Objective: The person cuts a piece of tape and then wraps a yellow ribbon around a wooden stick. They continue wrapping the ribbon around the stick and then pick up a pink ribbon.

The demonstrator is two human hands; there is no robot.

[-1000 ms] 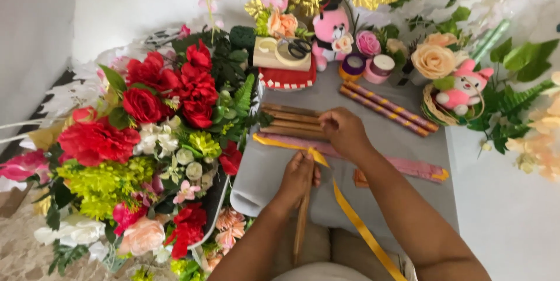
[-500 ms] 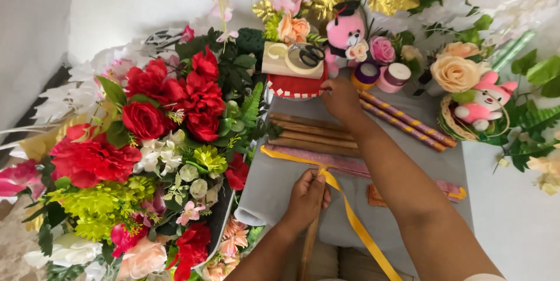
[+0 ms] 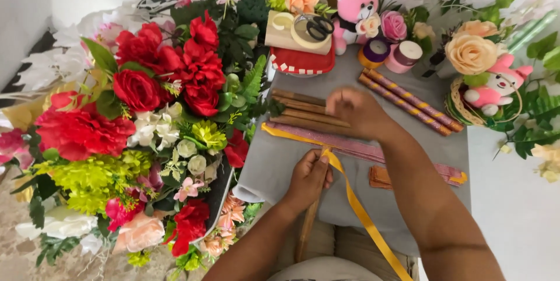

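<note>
My left hand (image 3: 307, 180) grips a brown wooden stick (image 3: 305, 231) that points down toward my lap, with a yellow ribbon (image 3: 360, 211) running past its thumb. My right hand (image 3: 354, 112) hovers, fingers closed, over a row of brown wooden sticks (image 3: 303, 109) lying on the grey cloth (image 3: 271, 164). Whether it pinches anything is hidden by blur. A pink glitter strip (image 3: 373, 151) lies across the cloth just below the sticks.
A big bunch of red, green and white artificial flowers (image 3: 140, 117) fills the left. Behind the cloth stand a red box (image 3: 302, 60) with scissors (image 3: 319, 26) and tape, two ribbon spools (image 3: 389, 53), patterned pink sticks (image 3: 411, 102), a pink plush toy (image 3: 363, 2) and a basket with a rose (image 3: 472, 53).
My right hand reached up toward the red box, then drew back down over the brown sticks. My left hand stayed on its stick and the ribbon.
</note>
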